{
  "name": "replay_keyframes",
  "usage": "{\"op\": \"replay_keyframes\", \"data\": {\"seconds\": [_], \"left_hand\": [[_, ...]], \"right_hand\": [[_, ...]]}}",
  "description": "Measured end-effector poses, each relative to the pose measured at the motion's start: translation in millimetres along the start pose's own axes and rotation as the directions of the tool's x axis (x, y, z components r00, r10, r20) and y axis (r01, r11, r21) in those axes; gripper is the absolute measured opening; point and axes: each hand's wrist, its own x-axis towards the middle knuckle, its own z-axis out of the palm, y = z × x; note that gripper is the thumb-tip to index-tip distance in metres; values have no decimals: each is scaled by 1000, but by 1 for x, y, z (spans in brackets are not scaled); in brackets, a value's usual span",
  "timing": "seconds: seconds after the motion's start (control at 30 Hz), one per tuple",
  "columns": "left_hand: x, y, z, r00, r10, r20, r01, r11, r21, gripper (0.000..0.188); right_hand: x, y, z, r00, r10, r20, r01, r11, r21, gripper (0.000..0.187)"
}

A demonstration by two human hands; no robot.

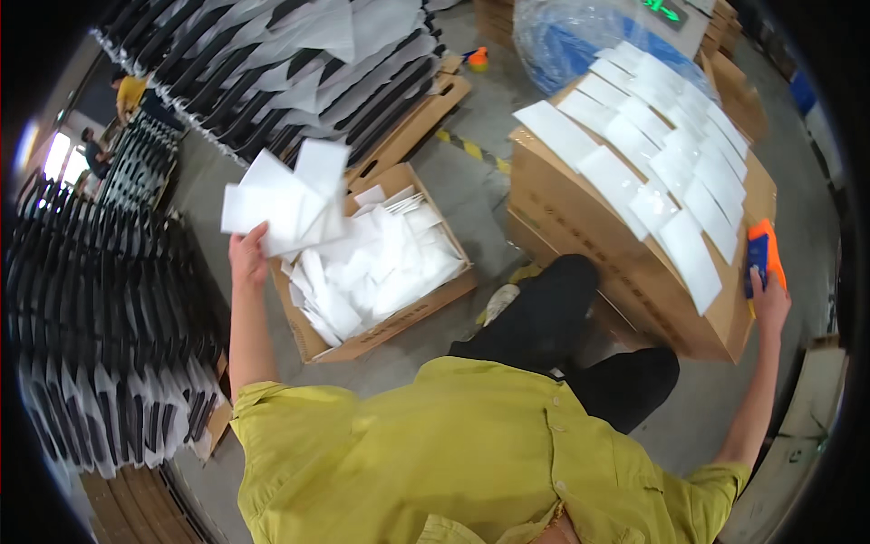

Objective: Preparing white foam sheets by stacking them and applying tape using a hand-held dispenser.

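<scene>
My left hand (248,257) is closed on the lower edge of a fanned bunch of white foam sheets (283,201). The bunch is raised above the left end of an open cardboard box (385,337) filled with loose white foam pieces (381,263). Out on the right, my right hand (771,304) grips an orange and dark blue tool (764,254) shaped like a tape gun, beside a large carton (616,267). Across the top of that carton, white rectangular sheets (669,159) lie in overlapping rows, some with a shiny surface.
Stacks of black frames with white wrapping (299,68) rise at the far left, and more black stacked parts (109,299) stand at the left. Blue material in clear plastic (566,41) sits behind the carton. A small orange object (478,60) lies farther off. Two people (133,93) are in the distance.
</scene>
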Motion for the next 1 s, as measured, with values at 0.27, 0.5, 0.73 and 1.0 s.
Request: {"op": "replay_keyframes", "data": {"seconds": [0.27,0.5,0.73,1.0], "left_hand": [[-117,13,180,751,-80,655,255,951,-176,54],[-248,-84,307,259,-303,917,621,779,82,58],[-267,-174,301,-108,-426,898,474,772,423,59],[-268,-169,318,-275,-398,875,69,900,431,51]], "right_hand": [[-66,-109,-113,999,-42,10,7,382,924,60],[-155,-155,-115,988,-153,23,-84,-407,910,66],[-251,-153,-50,911,175,373,-298,-345,890,22],[-267,-166,-32,942,78,326,-290,-296,910,16]]}}
